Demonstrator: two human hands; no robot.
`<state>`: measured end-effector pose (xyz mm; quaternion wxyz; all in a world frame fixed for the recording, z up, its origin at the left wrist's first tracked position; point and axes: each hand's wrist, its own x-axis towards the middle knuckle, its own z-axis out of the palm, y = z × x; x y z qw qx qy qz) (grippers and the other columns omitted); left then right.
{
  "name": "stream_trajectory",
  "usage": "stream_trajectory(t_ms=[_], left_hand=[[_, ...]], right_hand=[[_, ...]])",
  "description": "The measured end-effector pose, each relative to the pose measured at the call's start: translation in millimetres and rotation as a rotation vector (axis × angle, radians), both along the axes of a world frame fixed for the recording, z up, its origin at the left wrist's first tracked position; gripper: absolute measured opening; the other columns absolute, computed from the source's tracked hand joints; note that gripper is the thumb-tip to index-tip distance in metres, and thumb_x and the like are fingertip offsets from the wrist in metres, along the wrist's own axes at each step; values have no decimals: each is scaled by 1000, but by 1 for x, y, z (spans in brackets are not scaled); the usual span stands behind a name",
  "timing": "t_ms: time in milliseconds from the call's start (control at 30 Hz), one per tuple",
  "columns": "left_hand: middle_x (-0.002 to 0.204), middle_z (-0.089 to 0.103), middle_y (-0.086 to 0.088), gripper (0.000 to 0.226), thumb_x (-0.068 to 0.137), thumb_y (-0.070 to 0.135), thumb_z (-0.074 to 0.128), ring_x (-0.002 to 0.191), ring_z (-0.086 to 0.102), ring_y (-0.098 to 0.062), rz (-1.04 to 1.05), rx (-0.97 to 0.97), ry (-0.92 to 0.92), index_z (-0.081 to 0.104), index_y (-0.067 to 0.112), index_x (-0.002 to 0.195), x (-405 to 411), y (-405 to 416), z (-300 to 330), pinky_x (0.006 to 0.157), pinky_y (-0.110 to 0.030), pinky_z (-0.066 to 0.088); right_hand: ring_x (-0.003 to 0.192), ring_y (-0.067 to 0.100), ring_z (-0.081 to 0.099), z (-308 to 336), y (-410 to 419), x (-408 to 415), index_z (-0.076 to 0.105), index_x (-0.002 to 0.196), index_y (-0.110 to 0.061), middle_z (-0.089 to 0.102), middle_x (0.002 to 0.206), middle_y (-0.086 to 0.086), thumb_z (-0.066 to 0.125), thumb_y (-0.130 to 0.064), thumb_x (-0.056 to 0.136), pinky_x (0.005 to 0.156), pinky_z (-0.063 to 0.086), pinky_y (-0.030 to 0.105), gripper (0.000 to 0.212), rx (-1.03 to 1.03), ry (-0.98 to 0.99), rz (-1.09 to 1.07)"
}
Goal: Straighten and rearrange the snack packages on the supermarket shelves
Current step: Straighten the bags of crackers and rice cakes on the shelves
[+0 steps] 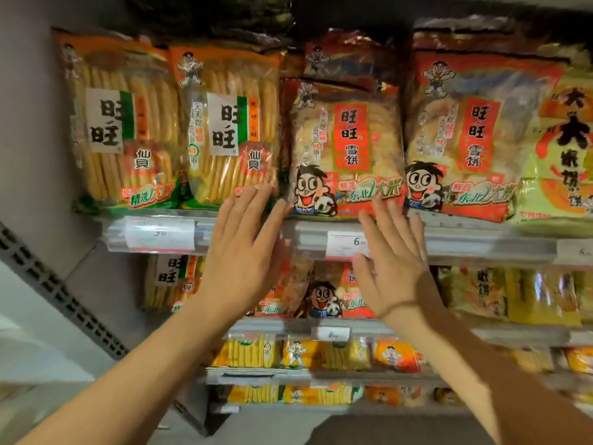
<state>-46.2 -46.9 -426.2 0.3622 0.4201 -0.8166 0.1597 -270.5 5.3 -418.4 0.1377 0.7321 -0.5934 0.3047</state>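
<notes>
A red rice cracker package with a cartoon face stands upright on the top shelf, between a green-labelled cracker package on its left and another red package on its right. My left hand is raised flat with straight fingers, fingertips at the bottom left corner of the middle red package. My right hand is likewise flat and spread, fingertips reaching the package's bottom right edge. Neither hand grips anything.
A second green-labelled package stands at the far left beside a grey wall. A yellow package is at the far right. Price tags line the shelf edge. Lower shelves hold several more snack packs.
</notes>
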Motion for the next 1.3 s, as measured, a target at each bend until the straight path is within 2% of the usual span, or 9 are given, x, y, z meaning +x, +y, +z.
stream_trajectory(t_ms=[233,467,600,667,767,867,1000,1133,1300], left_hand=[[152,35,-23,60,91,5,63,144,26,-40,-33,-72,-44,39,-1,145,13,-8,-15,120,-53,11],[159,12,-20,74,81,-6,43,149,8,-36,-59,7,-65,21,-1,151,18,19,-41,121,-53,3],[160,16,-20,72,81,0,44,149,11,-37,-63,61,-68,25,-1,151,29,24,-46,119,-57,9],[152,33,-25,59,85,0,42,143,28,-42,-173,72,3,38,0,143,32,31,-49,115,-60,20],[122,57,-17,41,83,5,48,112,53,-35,-325,149,55,50,8,124,37,48,-78,90,-53,44],[132,45,-16,46,91,20,56,124,41,-31,-17,468,397,46,6,133,36,43,-111,101,-54,41],[153,25,-17,88,86,34,71,143,18,-31,203,717,622,19,5,151,30,16,-120,118,-48,21],[150,24,-15,100,80,44,75,140,24,-31,288,779,720,16,8,152,23,-3,-125,114,-38,23],[132,48,-9,81,79,54,72,124,45,-28,282,822,733,39,13,140,20,-5,-132,99,-43,43]], right_hand=[[145,29,10,-25,-5,4,22,148,-4,12,155,11,32,-31,95,120,-2,43,60,-69,98,-129],[146,26,4,-29,-7,2,9,149,-11,5,156,7,29,-32,98,121,3,49,58,-56,174,-198],[146,26,6,-30,-7,6,12,149,-12,7,156,7,27,-32,98,121,3,48,57,-54,111,-175],[146,32,15,-32,-7,4,19,148,-9,16,155,12,31,-30,99,119,11,53,55,-138,109,-133],[147,31,11,-40,-9,-1,19,150,-8,14,157,14,33,-29,100,120,9,52,56,-187,131,-113],[149,26,-4,-51,-8,-7,11,153,-10,4,159,12,41,-27,98,121,0,48,65,-146,158,-132],[150,27,-5,-58,-13,-11,18,152,-7,12,159,13,61,-3,77,121,-4,46,86,-213,136,-96],[149,27,-6,-56,-8,-7,20,150,-4,11,158,11,64,10,62,121,-3,47,99,-204,152,-102],[145,34,-3,-53,10,5,15,149,0,9,156,25,72,5,63,119,1,51,103,-108,83,-137]])
